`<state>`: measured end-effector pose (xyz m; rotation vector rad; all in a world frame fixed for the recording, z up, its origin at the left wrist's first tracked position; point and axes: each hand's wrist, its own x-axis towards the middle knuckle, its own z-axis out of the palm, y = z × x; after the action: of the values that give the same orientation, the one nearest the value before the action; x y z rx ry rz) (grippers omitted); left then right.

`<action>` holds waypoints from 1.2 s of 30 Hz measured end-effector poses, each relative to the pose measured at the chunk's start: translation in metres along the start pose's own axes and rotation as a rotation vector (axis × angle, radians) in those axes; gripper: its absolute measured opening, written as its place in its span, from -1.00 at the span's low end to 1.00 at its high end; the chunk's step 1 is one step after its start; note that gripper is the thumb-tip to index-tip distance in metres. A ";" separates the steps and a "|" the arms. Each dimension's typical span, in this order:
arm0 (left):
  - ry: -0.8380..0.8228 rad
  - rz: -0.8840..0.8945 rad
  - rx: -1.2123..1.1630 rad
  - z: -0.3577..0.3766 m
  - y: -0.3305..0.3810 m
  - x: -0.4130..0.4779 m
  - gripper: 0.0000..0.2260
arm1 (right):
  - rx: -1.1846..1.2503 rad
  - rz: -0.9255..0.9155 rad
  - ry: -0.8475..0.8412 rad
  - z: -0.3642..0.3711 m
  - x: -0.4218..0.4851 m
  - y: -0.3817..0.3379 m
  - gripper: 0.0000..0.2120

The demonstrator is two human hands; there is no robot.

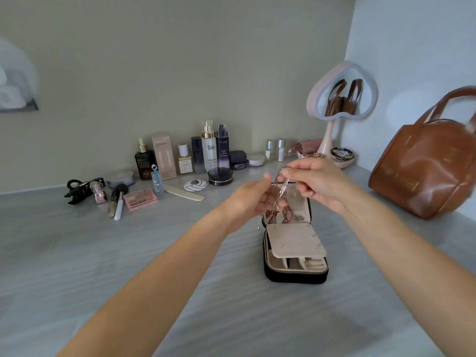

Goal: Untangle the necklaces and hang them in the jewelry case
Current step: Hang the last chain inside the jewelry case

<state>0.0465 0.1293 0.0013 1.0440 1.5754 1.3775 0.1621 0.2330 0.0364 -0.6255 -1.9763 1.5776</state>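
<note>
My right hand (314, 180) grip pinches the necklaces (279, 191), hanging vertical. Left hand (247, 199) open alongside, jewelry case (319, 275) directly below.

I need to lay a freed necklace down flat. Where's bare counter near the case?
Widest bare counter lies left of the case, in front of the palette. Another strip runs between case and bag. The near edge is bare too. Crowded: the bottles along the back wall and the mirror corner.
</note>
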 end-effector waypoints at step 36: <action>0.299 0.250 0.832 0.007 0.005 0.054 -0.61 | -0.677 -0.162 0.082 -0.029 0.025 0.051 -0.88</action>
<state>0.0342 0.1828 0.0035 1.6083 2.4051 1.0578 0.1636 0.2812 -0.0050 -0.7378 -2.4218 0.7508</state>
